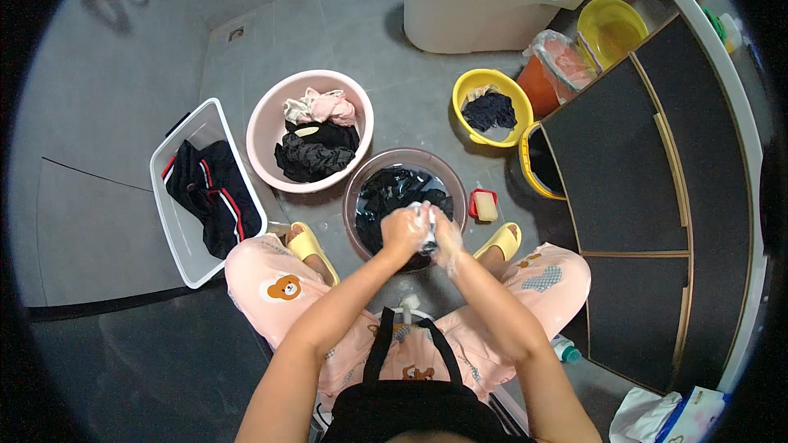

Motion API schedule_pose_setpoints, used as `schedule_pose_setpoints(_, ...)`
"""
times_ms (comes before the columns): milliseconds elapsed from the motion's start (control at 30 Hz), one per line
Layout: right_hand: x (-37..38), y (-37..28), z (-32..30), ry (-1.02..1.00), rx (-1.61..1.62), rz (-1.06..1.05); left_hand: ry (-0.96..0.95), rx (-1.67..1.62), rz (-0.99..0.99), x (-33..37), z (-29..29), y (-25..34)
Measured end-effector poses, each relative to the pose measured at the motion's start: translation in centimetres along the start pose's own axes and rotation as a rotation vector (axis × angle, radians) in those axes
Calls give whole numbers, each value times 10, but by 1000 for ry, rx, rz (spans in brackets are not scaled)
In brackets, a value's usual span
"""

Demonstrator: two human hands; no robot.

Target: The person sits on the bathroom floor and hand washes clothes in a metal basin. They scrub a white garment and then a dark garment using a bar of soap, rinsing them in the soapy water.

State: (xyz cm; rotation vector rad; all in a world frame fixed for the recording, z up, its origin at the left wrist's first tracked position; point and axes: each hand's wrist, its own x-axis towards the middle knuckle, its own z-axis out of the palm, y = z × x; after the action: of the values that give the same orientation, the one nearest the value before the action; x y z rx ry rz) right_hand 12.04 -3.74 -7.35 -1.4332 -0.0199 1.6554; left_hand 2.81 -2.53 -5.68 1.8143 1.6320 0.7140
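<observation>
Both hands are over a mauve-brown basin (pixel 353 219), gripping a dark, sudsy garment (pixel 428 239) between them. My left hand (pixel 401 230) is closed around its left side. Opposite it, my right hand (pixel 446 238) is closed and streaked with foam. White lather covers the cloth where the hands meet. Dark wet clothes (pixel 386 195) lie in the water below. Just right of the basin, a pale yellow bar of soap (pixel 486 207) rests in a red soap dish (pixel 474 197).
A pink basin (pixel 257 139) with black and pink clothes stands at the far left. Left of it is a white tub (pixel 190 267) holding a dark striped garment. A yellow basin (pixel 457 102) with dark cloth sits far right, near a dark cabinet (pixel 624 172). Behind is a toilet (pixel 468 20).
</observation>
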Motion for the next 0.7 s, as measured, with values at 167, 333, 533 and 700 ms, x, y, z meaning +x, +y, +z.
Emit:
schedule_pose_setpoints(167, 26, 4, -28, -4, 75, 4, -39, 75, 222, -20, 21, 5)
schedule_pose_setpoints(333, -18, -19, -11, 106, 35, -37, -142, 43, 211, 9, 14, -14)
schedule_pose_setpoints(533, 7, -38, -51, 108, -51, -256, -260, 118, -261, 40, 22, -115)
schedule_pose_setpoints(700, 15, -40, -81, 62, -524, -301, -468, 226, -311, 22, 50, -145)
